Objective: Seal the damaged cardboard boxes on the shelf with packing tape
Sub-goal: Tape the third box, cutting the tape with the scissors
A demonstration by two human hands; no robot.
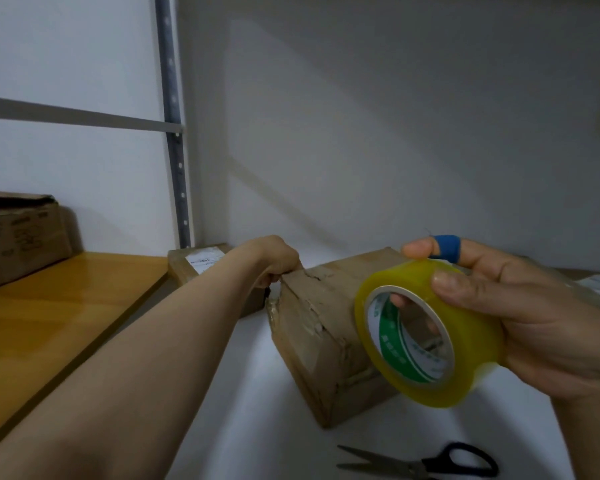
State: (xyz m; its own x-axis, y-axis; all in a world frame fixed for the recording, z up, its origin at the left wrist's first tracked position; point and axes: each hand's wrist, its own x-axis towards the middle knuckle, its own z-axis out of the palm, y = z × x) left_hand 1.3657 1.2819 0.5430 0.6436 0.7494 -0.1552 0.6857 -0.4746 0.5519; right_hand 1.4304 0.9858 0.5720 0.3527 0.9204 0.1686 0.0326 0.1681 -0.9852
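White shelf (257, 427) holds a torn, creased cardboard box (312, 327); left hand (278, 258) pinches its corner, right hand (534, 317) grips a yellowish tape roll (475, 348).

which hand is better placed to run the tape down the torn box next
Right. The right hand grips the tape roll close over the torn box, while the left hand grips the box's far corner, likely steadying it.
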